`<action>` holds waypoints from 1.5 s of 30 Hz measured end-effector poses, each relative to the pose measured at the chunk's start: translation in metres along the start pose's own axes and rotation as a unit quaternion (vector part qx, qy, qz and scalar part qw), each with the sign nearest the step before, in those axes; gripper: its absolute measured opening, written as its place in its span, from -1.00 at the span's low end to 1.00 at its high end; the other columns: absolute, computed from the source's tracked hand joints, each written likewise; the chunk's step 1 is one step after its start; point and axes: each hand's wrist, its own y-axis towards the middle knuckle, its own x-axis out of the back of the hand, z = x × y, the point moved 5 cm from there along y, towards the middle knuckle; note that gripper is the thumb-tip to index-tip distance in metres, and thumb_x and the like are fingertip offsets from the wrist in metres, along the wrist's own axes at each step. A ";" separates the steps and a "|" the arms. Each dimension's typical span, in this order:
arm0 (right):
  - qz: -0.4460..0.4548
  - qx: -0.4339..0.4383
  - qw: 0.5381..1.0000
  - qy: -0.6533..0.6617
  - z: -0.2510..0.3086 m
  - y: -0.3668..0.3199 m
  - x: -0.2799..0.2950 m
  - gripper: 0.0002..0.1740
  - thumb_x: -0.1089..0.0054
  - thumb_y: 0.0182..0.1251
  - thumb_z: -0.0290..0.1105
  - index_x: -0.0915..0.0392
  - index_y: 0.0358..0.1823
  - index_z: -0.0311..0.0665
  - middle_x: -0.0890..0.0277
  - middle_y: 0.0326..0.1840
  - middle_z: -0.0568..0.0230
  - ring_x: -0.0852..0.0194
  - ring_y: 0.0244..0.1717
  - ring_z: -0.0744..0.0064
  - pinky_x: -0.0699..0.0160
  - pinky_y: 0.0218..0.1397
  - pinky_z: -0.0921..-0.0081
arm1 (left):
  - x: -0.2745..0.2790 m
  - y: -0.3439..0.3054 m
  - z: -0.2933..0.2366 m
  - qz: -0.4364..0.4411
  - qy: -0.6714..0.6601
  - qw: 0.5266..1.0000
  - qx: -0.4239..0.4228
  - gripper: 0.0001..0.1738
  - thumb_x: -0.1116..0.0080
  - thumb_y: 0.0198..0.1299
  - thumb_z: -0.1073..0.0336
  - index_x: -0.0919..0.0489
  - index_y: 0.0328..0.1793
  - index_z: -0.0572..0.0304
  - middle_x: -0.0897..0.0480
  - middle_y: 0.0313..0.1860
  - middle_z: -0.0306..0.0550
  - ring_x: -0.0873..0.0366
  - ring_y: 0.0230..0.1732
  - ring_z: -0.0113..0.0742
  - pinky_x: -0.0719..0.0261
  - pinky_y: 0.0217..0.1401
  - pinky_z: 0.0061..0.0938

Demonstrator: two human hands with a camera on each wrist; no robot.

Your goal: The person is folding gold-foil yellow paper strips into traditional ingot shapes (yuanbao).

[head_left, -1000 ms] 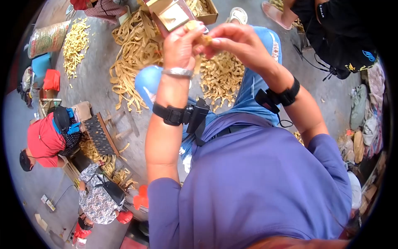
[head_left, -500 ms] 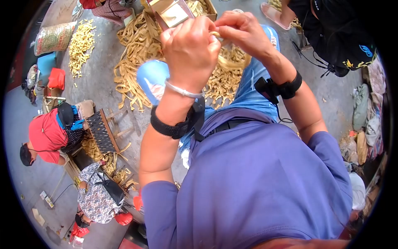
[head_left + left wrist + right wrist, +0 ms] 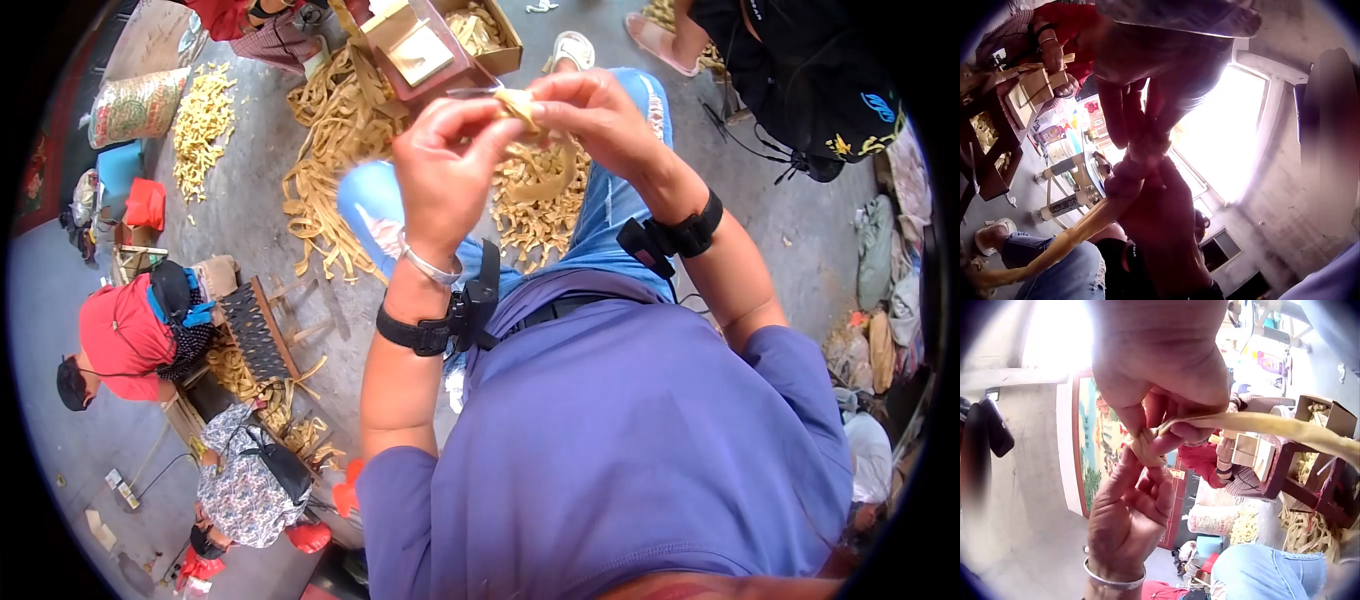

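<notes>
Both hands meet in front of the knees at a flat tan strip (image 3: 1272,428), with a folded, knot-like bundle (image 3: 1145,450) near one end. My left hand (image 3: 445,175), a silver bangle on its wrist, pinches the bundle between thumb and fingertips. My right hand (image 3: 605,120) grips the same bundle from the other side, its fingers curled over the strip. From the right fingers the long tail of the strip hangs down in a curve, seen in the left wrist view. Below the hands a heap of short knotted pieces (image 3: 535,215) lies on the floor between the legs.
Long loose strips (image 3: 335,170) are piled left of the knee. Ahead stands a dark red stool (image 3: 455,40) bearing a wooden block (image 3: 420,50), beside a cardboard box (image 3: 510,45) of strips. Pale short pieces (image 3: 205,130) and a sack (image 3: 138,105) lie farther left. Other people sit around.
Half a second ago my left hand was turned back-up over the strip; it has since rolled round to show thumb and fingers. The right hand stays close by, and the bundle now shows between both fingertips.
</notes>
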 end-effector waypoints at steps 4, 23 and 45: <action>0.000 0.038 0.999 -0.019 0.008 -0.004 -0.016 -0.74 -0.26 0.23 -0.47 -0.60 -0.06 -0.42 -0.63 -0.26 0.29 -0.54 -0.26 0.62 -0.49 -0.08 0.66 | 0.018 0.000 0.008 -0.019 -0.122 0.988 0.098 -0.88 -0.17 0.24 0.43 -0.58 -0.17 0.36 -0.66 -0.39 -0.08 -0.65 -0.41 -0.38 -0.68 -0.30 -0.51; 0.006 0.127 0.946 -0.299 0.025 0.008 -0.010 -0.89 -0.25 0.25 -0.49 -0.64 -0.25 -0.39 -0.52 -0.41 0.34 -0.45 -0.36 0.64 -0.40 -0.30 0.69 | 0.023 0.007 0.014 0.065 -0.001 0.993 0.098 -0.79 -0.38 0.03 0.48 -0.67 -0.17 0.35 -0.68 -0.40 -0.19 -0.55 -0.45 -0.61 -0.52 -0.41 -0.72; -0.027 0.027 0.929 -0.368 -0.020 0.060 0.030 -0.84 -0.38 0.14 -0.33 -0.72 -0.31 -0.25 -0.59 -0.53 0.33 -0.43 -0.44 0.61 -0.35 -0.39 0.64 | 0.072 0.019 0.070 0.000 -0.090 0.973 0.213 -0.72 -0.14 0.30 0.26 -0.54 -0.46 0.23 -0.45 -0.65 -0.34 -0.25 -0.71 -0.67 -0.17 -0.70 -0.76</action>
